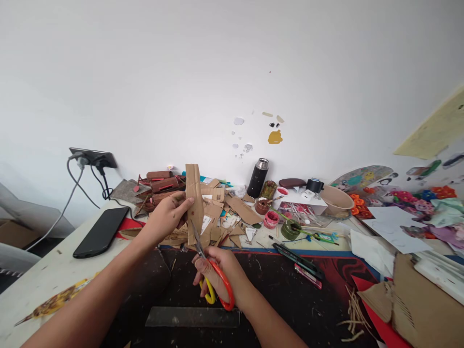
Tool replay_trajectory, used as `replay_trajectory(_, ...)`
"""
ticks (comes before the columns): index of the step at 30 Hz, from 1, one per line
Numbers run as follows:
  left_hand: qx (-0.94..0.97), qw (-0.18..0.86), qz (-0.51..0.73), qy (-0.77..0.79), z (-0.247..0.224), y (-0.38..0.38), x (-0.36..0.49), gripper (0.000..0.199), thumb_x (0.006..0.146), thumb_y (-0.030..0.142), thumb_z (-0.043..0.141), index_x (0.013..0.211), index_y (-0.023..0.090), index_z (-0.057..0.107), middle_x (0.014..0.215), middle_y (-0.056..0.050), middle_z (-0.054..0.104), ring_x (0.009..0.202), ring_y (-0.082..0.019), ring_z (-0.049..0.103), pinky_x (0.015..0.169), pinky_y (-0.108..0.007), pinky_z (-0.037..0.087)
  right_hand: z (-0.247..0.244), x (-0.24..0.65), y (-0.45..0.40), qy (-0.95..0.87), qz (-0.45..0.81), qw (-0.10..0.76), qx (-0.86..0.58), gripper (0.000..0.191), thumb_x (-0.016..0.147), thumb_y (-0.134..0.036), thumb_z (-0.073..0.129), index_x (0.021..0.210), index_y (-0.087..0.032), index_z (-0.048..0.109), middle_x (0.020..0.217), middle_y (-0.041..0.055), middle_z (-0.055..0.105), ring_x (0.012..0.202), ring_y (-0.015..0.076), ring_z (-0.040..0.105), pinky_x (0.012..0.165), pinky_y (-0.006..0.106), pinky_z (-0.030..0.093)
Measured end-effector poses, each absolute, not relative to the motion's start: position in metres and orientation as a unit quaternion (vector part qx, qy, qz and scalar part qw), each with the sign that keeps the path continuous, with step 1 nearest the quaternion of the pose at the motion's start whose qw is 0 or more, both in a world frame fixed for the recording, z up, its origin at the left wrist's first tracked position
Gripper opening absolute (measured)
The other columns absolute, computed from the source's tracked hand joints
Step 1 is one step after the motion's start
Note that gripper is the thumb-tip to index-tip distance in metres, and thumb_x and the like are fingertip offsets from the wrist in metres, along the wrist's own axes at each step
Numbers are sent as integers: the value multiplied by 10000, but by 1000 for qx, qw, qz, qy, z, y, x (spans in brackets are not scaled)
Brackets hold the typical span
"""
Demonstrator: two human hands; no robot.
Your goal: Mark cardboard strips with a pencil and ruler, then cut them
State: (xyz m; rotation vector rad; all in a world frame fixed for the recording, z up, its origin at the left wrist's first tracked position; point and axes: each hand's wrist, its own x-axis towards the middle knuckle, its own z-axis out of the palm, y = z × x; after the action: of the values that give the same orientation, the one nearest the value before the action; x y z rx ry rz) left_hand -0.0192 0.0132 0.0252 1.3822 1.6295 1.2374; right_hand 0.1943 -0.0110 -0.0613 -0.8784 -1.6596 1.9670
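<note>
My left hand (173,211) pinches a long strip of cardboard (194,186) by its left edge and holds it upright above the dark mat. My right hand (226,270) grips a pair of scissors (226,285) with one red and one yellow handle loop. The scissor blades point up and to the left, and they meet the lower part of the strip. Behind the strip lies a heap of cardboard scraps (246,209). A clear ruler (192,317) rests flat on the mat below my hands.
A phone (100,233) lies at the left. Behind stand a black thermos (258,178) and paint pots (271,220). A utility knife (297,258) sits on the dark mat (282,309). More cardboard (424,299) and a twine bundle (355,311) are at the right.
</note>
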Motion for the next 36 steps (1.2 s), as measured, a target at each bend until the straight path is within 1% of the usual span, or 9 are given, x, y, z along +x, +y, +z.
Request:
replay_trajectory(3, 528, 323, 474, 626, 25, 14, -19, 560, 795, 752, 734, 951, 219, 663, 538, 73, 481, 443, -131, 402, 445, -255, 273, -56, 196, -11, -617, 683, 212, -330, 782, 852, -898, 727, 1093, -155, 690, 703, -3, 697, 431, 121, 582, 448, 233, 467)
replay_trajectory(6, 530, 311, 474, 631, 26, 15, -19, 561, 789, 762, 721, 904, 215, 672, 589, 42, 535, 487, -131, 404, 469, -260, 277, -57, 198, -11, -636, 660, 212, -338, 690, 913, -830, 728, 1091, -164, 698, 681, -21, 680, 420, 108, 563, 433, 214, 432)
replay_trajectory(12, 536, 302, 466, 636, 28, 15, -20, 561, 786, 761, 706, 892, 210, 700, 612, 25, 561, 525, -143, 412, 497, -272, 287, -58, 200, -11, -659, 631, 215, -350, 587, 961, -768, 738, 1035, -188, 696, 615, -55, 617, 408, 98, 523, 407, 196, 395)
replay_trajectory(19, 535, 298, 469, 637, 27, 15, -22, 552, 786, 750, 718, 878, 205, 702, 666, -3, 616, 560, -154, 456, 526, -279, 342, -51, 201, -15, -671, 612, 215, -358, 539, 1006, -743, 702, 941, -211, 642, 583, -61, 582, 396, 102, 510, 414, 206, 394)
replay_trajectory(24, 530, 295, 479, 635, 26, 15, -24, 585, 799, 797, 732, 878, 219, 689, 600, 37, 536, 517, -149, 444, 485, -268, 331, -54, 199, -16, -676, 601, 209, -372, 539, 1018, -738, 682, 874, -229, 581, 572, -63, 561, 409, 113, 504, 414, 215, 398)
replay_trajectory(27, 527, 295, 483, 634, 25, 16, -25, 605, 787, 827, 735, 854, 229, 669, 590, 43, 523, 511, -146, 436, 475, -263, 324, -58, 196, -17, -676, 596, 208, -380, 534, 1024, -733, 674, 857, -237, 567, 557, -64, 553, 396, 113, 499, 402, 213, 373)
replay_trajectory(30, 524, 299, 485, 633, 24, 17, -27, 611, 766, 835, 740, 823, 234, 643, 602, 39, 541, 508, -136, 409, 473, -258, 306, -63, 194, -19, -680, 590, 218, -376, 519, 1031, -710, 674, 837, -243, 555, 532, -67, 535, 378, 114, 488, 392, 211, 347)
replay_trajectory(33, 520, 302, 489, 632, 22, 18, -28, 611, 767, 834, 730, 828, 231, 650, 643, 16, 590, 526, -143, 441, 487, -261, 324, -65, 193, -21, -684, 583, 226, -376, 517, 1031, -690, 672, 800, -249, 532, 520, -66, 516, 373, 124, 501, 382, 211, 358)
replay_trajectory(36, 515, 305, 495, 630, 21, 18, -29, 596, 775, 809, 747, 857, 223, 680, 651, 8, 609, 527, -147, 451, 485, -263, 317, -65, 192, -22, -690, 574, 224, -379, 483, 1042, -634, 669, 783, -253, 524, 499, -69, 495, 371, 135, 513, 386, 211, 371)
